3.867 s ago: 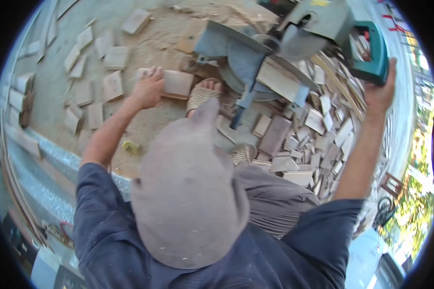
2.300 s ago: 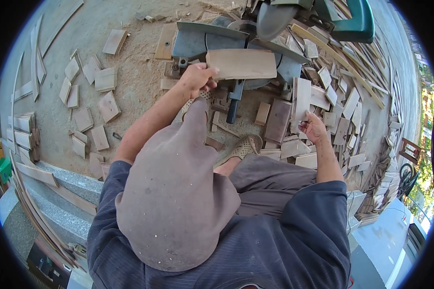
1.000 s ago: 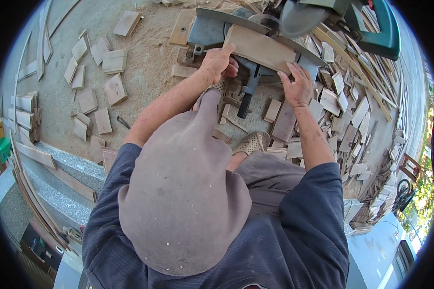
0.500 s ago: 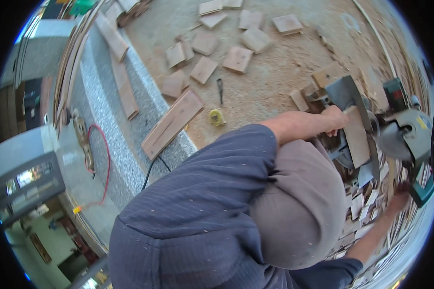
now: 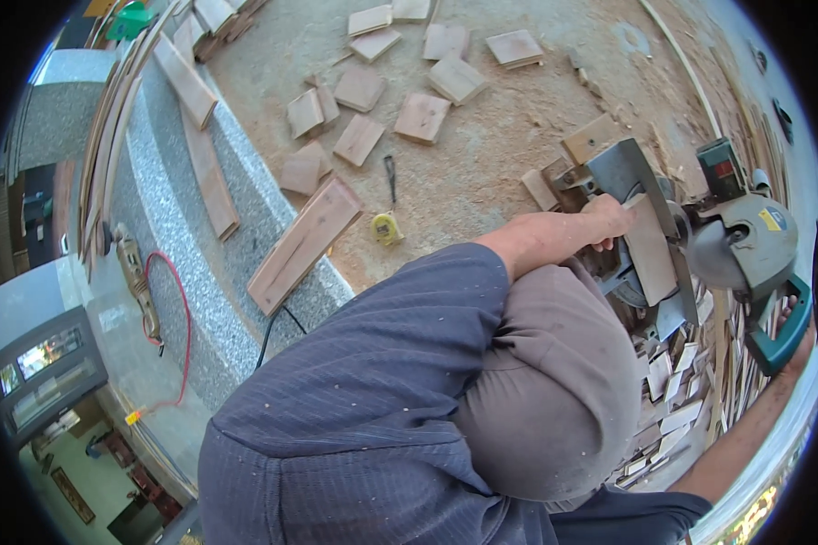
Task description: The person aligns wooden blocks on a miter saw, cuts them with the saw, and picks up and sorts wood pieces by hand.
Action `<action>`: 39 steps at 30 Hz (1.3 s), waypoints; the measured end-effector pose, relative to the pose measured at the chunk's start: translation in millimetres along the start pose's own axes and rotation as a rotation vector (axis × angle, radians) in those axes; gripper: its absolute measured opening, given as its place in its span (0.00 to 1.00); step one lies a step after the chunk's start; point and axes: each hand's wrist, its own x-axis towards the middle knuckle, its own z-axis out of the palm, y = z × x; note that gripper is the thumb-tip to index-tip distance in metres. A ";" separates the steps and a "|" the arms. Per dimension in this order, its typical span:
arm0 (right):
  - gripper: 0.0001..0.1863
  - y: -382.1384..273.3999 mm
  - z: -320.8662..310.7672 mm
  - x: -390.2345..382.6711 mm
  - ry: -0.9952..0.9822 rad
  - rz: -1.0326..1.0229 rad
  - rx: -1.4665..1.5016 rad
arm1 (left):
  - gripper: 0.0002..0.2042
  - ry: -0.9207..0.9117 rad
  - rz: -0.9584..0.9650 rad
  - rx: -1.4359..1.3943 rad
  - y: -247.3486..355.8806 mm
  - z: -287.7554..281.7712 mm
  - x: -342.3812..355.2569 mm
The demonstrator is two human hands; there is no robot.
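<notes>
My left hand (image 5: 608, 220) is closed at the upper end of a short wooden board (image 5: 653, 254). The board lies on the base of a miter saw, along its metal fence (image 5: 656, 195). My right hand (image 5: 794, 352) is wrapped around the green loop handle (image 5: 787, 324) of the saw head, its fingers partly hidden by the handle. The round blade with its grey guard (image 5: 762, 238) stands beyond the fence, apart from the board. Part of the saw base is covered by my left hand and knee.
Several cut wooden blocks (image 5: 423, 118) lie on the dusty floor ahead. A yellow tape measure (image 5: 386, 229) and a dark thin tool (image 5: 391, 178) are nearer. A longer plank (image 5: 304, 245) rests on the step edge. Offcuts (image 5: 668, 400) are heaped below the saw; a power tool (image 5: 137, 280) lies left.
My right hand has come up from below the handle and now grips it. My left hand stays at the board. The whole view has shifted a little, moving things leftward in the picture.
</notes>
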 end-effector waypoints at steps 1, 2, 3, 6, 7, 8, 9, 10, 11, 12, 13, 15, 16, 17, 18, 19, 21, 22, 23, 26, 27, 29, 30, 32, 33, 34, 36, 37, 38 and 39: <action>0.26 -11.2 58.9 -43.1 0.211 -0.033 -0.030 | 0.27 -0.028 0.017 -0.007 3.9 4.7 1.3; 0.26 -26.4 81.6 -89.2 0.331 -0.106 -0.089 | 0.27 -0.077 0.050 -0.010 16.9 17.8 -3.1; 0.26 -31.7 111.4 -127.9 0.425 -0.160 -0.107 | 0.27 -0.120 0.065 -0.031 26.9 28.5 -8.0; 0.28 -4.8 169.9 -186.3 0.713 -0.299 -0.115 | 0.25 -0.220 0.093 -0.031 41.4 55.4 -5.8; 0.27 9.8 159.9 -202.5 0.759 -0.318 -0.108 | 0.24 -0.299 0.121 -0.063 46.9 61.1 -9.7; 0.25 23.6 171.9 -196.2 0.678 -0.362 -0.158 | 0.24 -0.303 0.107 -0.178 30.5 58.9 18.1; 0.25 44.4 163.8 -193.3 0.663 -0.359 -0.184 | 0.26 -0.255 0.112 -0.122 29.8 56.6 16.4; 0.23 48.3 200.5 -189.4 0.608 -0.415 -0.186 | 0.27 -0.202 0.059 -0.103 27.9 48.1 16.2; 0.24 50.5 213.7 -194.2 0.599 -0.450 -0.120 | 0.29 -0.240 0.039 -0.037 40.1 42.0 0.6; 0.25 57.0 222.1 -193.1 0.553 -0.483 -0.036 | 0.31 -0.206 0.052 -0.048 40.5 36.0 -3.6; 0.25 61.3 221.7 -199.2 0.571 -0.485 -0.037 | 0.30 -0.188 0.055 -0.015 40.4 36.3 -0.7; 0.26 69.8 223.4 -200.4 0.540 -0.554 -0.089 | 0.30 -0.192 0.058 0.016 43.7 44.3 -1.5; 0.26 74.4 231.6 -194.3 0.591 -0.556 -0.135 | 0.30 -0.174 0.044 0.019 37.2 34.6 2.5; 0.26 78.5 235.5 -192.1 0.634 -0.558 -0.179 | 0.32 -0.184 0.049 -0.068 29.4 36.9 12.1; 0.25 87.8 225.3 -195.5 0.592 -0.560 -0.178 | 0.31 -0.194 0.077 -0.158 26.3 39.6 13.2; 0.25 95.4 218.6 -199.1 0.617 -0.522 -0.234 | 0.31 -0.187 0.065 -0.105 27.0 40.9 15.5; 0.27 107.2 201.9 -214.3 0.684 -0.442 -0.200 | 0.30 -0.213 0.092 0.011 40.9 43.3 -7.7; 0.29 106.9 217.4 -219.3 0.668 -0.441 -0.156 | 0.29 -0.215 0.083 0.056 46.0 41.7 -13.5; 0.30 110.6 218.3 -222.1 0.635 -0.462 -0.195 | 0.29 -0.193 0.101 0.014 43.3 40.0 -13.9; 0.31 122.2 245.1 -213.3 0.633 -0.579 -0.334 | 0.28 -0.153 0.122 -0.082 33.4 36.8 -0.8; 0.31 126.5 257.4 -214.1 0.616 -0.582 -0.340 | 0.26 -0.172 0.131 -0.111 29.7 37.0 2.1; 0.30 128.8 278.4 -218.9 0.775 -0.583 -0.420 | 0.28 -0.190 0.120 -0.076 32.4 32.2 -8.8; 0.30 125.4 277.5 -217.9 0.770 -0.599 -0.434 | 0.29 -0.218 0.118 -0.020 38.8 30.7 -13.5; 0.30 121.3 271.0 -217.1 0.743 -0.594 -0.460 | 0.29 -0.218 0.134 -0.049 37.0 28.5 -11.7; 0.30 119.9 267.1 -216.5 0.723 -0.588 -0.470 | 0.29 -0.202 0.118 -0.065 34.1 27.8 -8.2; 0.30 118.8 263.4 -217.9 0.712 -0.581 -0.478 | 0.29 -0.192 0.103 -0.075 31.3 28.8 -6.4; 0.30 116.1 260.2 -213.9 0.714 -0.577 -0.476 | 0.26 -0.126 0.126 -0.122 24.3 24.5 -9.2; 0.29 95.7 267.4 -208.7 0.703 -0.495 -0.349 | 0.24 -0.133 0.143 -0.223 13.4 20.8 -10.6; 0.27 77.9 247.6 -200.1 0.687 -0.439 -0.281 | 0.21 -0.143 0.158 -0.325 -0.6 17.6 -13.4; 0.26 56.8 217.8 -186.6 0.664 -0.382 -0.211 | 0.20 -0.150 0.225 -0.476 -20.6 10.5 -10.6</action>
